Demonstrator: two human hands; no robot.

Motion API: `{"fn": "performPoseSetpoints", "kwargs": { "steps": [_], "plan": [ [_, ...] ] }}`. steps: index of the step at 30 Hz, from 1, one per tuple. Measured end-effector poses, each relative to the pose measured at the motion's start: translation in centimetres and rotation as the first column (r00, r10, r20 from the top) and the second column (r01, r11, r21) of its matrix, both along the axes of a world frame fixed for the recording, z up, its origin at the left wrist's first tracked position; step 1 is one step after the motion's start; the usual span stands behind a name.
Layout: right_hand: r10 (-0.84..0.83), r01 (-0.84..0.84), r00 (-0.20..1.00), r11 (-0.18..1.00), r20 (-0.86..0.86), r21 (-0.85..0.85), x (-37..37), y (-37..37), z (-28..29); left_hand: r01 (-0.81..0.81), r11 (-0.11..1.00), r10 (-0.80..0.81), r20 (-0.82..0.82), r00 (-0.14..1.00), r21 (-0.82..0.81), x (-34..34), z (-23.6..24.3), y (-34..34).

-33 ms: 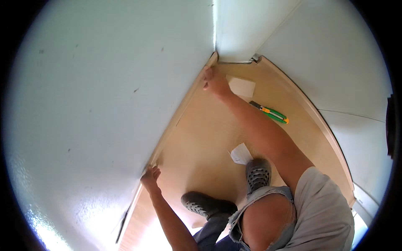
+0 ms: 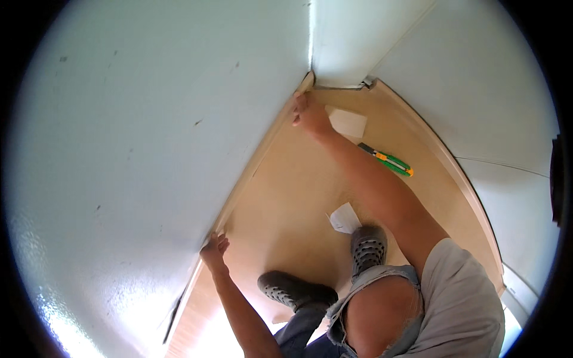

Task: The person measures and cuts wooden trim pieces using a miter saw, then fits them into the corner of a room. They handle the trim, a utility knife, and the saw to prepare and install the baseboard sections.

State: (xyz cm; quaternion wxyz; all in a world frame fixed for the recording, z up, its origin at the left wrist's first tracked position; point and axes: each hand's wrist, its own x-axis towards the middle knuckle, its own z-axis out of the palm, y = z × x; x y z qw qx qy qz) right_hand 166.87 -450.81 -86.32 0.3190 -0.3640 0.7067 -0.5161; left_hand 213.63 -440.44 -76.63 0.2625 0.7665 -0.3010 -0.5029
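Note:
A long pale beige trim strip (image 2: pixel 248 176) runs along the foot of the large pale panel (image 2: pixel 143 119) on the left, up to the corner. My left hand (image 2: pixel 216 253) grips the strip low down, fingers curled at its edge. My right hand (image 2: pixel 310 116) has its fingers bent onto the same strip just short of the corner, the arm stretched across the floor. A cream rectangular piece (image 2: pixel 352 122) lies beside my right hand, and a green and yellow utility knife (image 2: pixel 395 164) lies to the right of that arm.
Beige floor (image 2: pixel 286 203) lies between the walls, with a white scrap (image 2: pixel 343 218) by my right shoe (image 2: pixel 368 244). My left shoe (image 2: pixel 286 289) stands lower left of it. On the right a pale curved-looking wall (image 2: pixel 489 119) has a beige edge strip along its foot. My bent knee fills the bottom.

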Motion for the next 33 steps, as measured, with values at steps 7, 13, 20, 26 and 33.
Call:
{"fn": "performPoseSetpoints", "kwargs": {
  "steps": [7,13,20,26,33],
  "plan": [
    [-0.091,0.039,0.954,0.983,0.285,0.182,1.0,-0.2,5.9,0.055,0.998,-0.054,-0.021,0.998,0.028,0.4,1.0,0.3],
    [-0.069,0.029,0.963,0.988,0.262,0.153,0.5,-0.1,5.3,0.049,0.997,-0.052,-0.056,0.997,-0.055,-0.4,-0.5,1.1],
    [-0.096,0.048,0.927,0.989,0.362,0.14,0.5,0.0,5.3,0.109,0.994,-0.11,-0.027,0.994,-0.018,-1.2,0.6,0.8],
    [-0.078,0.024,0.932,0.988,0.353,0.155,0.9,-0.2,5.5,0.066,0.996,-0.064,-0.028,0.998,0.056,-1.2,-0.5,0.3],
    [-0.124,0.078,0.914,0.988,0.386,0.133,0.7,-0.5,4.0,0.116,0.983,-0.104,-0.092,0.99,0.139,-1.2,0.6,-0.5]
  ]
}}
